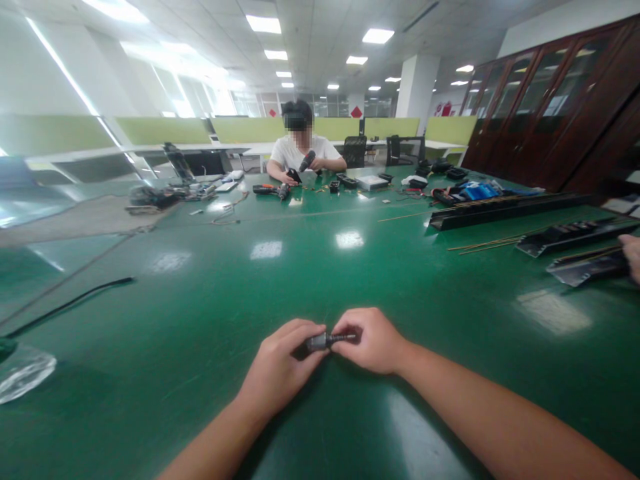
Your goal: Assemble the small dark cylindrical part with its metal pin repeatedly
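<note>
Near the front of the green table, my left hand (286,357) is closed around a small grey and dark cylinder that looks like a drill chuck (317,343). From its right end a thin dark shaft with a lighter metal tip (346,338) points rightward. The fingers of my right hand (371,340) pinch this shaft close to the cylinder. Both hands are almost touching, and the piece lies roughly level between them. My left fingers hide part of the cylinder.
Across the green table (320,273) a person (306,150) holds a power drill (307,161). Black metal channels (500,212) and thin rods lie right, where another person's hand (633,257) reaches in. A clear plastic piece (25,373) and a black cable (75,301) are left.
</note>
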Motion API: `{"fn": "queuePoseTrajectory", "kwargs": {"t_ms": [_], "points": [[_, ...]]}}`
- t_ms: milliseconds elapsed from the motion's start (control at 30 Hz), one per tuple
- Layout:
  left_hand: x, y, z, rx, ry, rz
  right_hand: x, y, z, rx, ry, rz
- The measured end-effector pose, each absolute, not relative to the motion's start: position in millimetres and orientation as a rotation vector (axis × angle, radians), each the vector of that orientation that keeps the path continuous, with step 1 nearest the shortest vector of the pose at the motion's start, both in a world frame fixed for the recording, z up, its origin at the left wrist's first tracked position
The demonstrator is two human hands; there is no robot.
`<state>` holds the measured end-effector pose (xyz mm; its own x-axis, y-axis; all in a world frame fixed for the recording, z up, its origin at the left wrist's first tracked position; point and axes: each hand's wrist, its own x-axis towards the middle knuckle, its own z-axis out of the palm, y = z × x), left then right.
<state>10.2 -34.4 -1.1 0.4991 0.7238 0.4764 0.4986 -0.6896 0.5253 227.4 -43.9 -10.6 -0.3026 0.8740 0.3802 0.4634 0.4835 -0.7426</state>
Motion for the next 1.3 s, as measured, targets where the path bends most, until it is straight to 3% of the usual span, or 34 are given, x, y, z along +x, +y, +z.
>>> {"fn": "queuePoseTrajectory", "kwargs": {"t_ms": [1300], "points": [[6.4, -28.5, 3.5, 2.411, 1.109, 1.068, 226.3, -43.3, -10.1, -1.256, -1.773, 0.721]]}}
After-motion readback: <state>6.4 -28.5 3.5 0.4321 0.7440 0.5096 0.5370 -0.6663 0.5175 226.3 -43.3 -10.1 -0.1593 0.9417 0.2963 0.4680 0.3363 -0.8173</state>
